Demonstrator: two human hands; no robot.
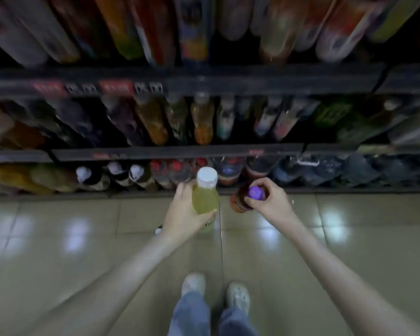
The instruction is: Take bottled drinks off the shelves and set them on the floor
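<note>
1. We find open floor [70, 238] to the left and right of our arms.
2. Bottles [160, 172] crowd the front of the bottom shelf [337, 189], packed close.
3. Our left hand [182, 212], gripping a yellow bottle [205, 195], and our right hand [269, 200], on a purple-capped bottle [239, 202], leave a narrow gap between them.
4. Our shoes [193, 283] stand on the tiles behind.

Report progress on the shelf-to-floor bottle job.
Done: no bottle visibly stands free on the floor. In hand: left hand holds a white-capped yellow drink bottle, right hand grips a purple-capped dark bottle by its top. Left: set both down; the shelves look full.
</note>
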